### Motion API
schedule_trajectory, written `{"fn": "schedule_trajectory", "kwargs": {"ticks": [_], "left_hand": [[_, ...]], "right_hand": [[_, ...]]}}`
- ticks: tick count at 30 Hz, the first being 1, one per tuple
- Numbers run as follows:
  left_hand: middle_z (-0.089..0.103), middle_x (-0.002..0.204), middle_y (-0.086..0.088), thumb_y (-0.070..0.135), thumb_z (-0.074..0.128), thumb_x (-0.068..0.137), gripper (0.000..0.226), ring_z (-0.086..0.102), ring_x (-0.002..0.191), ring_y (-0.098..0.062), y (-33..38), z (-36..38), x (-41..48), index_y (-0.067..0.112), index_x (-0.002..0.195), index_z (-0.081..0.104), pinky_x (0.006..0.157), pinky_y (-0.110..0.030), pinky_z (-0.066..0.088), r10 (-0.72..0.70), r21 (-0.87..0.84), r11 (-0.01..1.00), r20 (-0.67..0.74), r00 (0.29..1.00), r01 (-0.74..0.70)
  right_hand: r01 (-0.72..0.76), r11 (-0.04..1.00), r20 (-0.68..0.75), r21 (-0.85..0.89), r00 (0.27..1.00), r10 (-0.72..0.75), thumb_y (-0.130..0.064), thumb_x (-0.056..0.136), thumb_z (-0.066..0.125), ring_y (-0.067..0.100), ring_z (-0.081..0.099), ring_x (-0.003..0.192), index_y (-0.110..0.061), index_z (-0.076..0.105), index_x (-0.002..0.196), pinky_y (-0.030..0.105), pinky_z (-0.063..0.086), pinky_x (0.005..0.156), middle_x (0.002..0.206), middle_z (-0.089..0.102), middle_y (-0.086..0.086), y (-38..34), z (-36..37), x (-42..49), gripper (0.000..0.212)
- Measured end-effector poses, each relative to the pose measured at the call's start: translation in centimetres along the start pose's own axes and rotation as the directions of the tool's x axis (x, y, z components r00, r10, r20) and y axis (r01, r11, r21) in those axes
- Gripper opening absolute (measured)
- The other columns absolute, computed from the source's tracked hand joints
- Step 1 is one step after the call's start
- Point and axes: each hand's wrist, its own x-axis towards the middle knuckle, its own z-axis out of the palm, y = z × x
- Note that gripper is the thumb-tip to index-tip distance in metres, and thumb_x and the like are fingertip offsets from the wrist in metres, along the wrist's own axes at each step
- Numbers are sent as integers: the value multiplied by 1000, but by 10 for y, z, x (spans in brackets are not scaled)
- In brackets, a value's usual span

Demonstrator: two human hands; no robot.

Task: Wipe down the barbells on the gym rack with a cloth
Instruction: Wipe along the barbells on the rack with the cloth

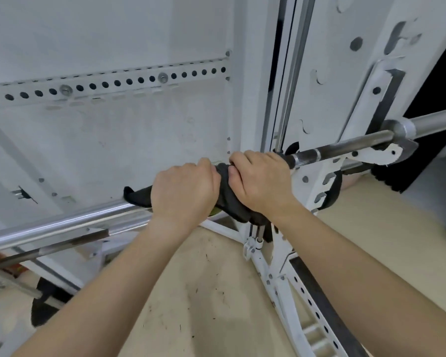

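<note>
A steel barbell (345, 148) runs across the view from lower left to upper right, resting on the white rack's hook at the right. A dark cloth (229, 199) is wrapped round the bar near its middle. My left hand (183, 191) grips the cloth and the bar together. Right beside it, my right hand (260, 181) also grips the cloth-covered bar. One end of the cloth sticks out to the left of my left hand. The bar under both hands is hidden.
The white rack upright (366, 81) with holes and hooks stands at the right. A second, thinner rusty bar (49, 249) lies lower at the left. A white wall panel (113, 140) is behind. A beige floor (204, 292) and the rack's base rail (289, 292) lie below.
</note>
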Motion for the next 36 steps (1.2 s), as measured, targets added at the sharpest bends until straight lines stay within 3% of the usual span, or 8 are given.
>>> {"fn": "schedule_trajectory", "kwargs": {"ticks": [6,11,14,17,21,26,30,36], "left_hand": [[24,48,-1,16,53,89,33,10,40,-14,49,5,27,15,63,34,48,-22,3,-16,-30,999,-12,1000,16],[18,49,0,8,40,87,27,1,44,-9,99,10,51,13,63,30,49,-20,2,56,-16,998,-32,998,-57],[17,50,0,9,28,87,26,10,42,-11,144,13,75,14,61,29,47,-21,6,78,-49,996,-22,997,-79],[21,53,-1,10,40,88,23,24,44,-19,188,13,99,13,66,36,45,-26,16,94,-46,995,27,995,-93],[24,58,1,13,43,95,19,29,50,-22,220,12,118,14,76,43,45,-29,17,117,-72,992,139,983,-108],[23,59,1,16,56,91,13,35,47,-24,194,6,109,11,79,56,43,-25,19,231,-24,973,136,963,-230],[49,62,-6,14,58,86,10,45,46,-28,144,4,87,10,78,54,45,-27,27,198,17,979,182,963,-205],[47,60,-4,22,43,95,19,42,49,-28,104,3,64,14,79,49,42,-26,25,68,59,995,185,980,-80]], "right_hand": [[-11,999,66,-36,998,13,-34,97,38,27,58,62,-12,61,87,39,43,62,70,61,3,85,-8,-8,34],[-70,995,100,-74,992,77,-34,99,34,25,57,64,-13,60,88,39,43,67,71,61,2,161,-19,-17,35],[-132,984,111,-117,983,145,-32,100,31,27,57,66,-13,57,88,39,42,71,72,61,2,206,-27,-23,35],[-140,979,100,-150,983,156,-29,99,33,29,55,64,-12,56,86,37,35,67,70,60,4,231,-32,-24,31],[-237,969,84,-65,967,242,-26,97,34,32,54,65,-11,57,87,39,35,67,71,60,7,223,-28,-22,29],[-385,919,-32,90,921,389,-25,96,34,27,54,76,-12,63,90,41,39,79,78,62,6,186,-21,-28,33],[-322,938,5,127,946,324,-26,95,40,28,53,75,-14,64,90,42,40,77,78,62,4,131,-11,-20,27],[-121,980,7,161,993,121,-28,98,40,26,55,73,-14,65,96,40,41,73,79,63,3,98,-10,-17,29]]}}
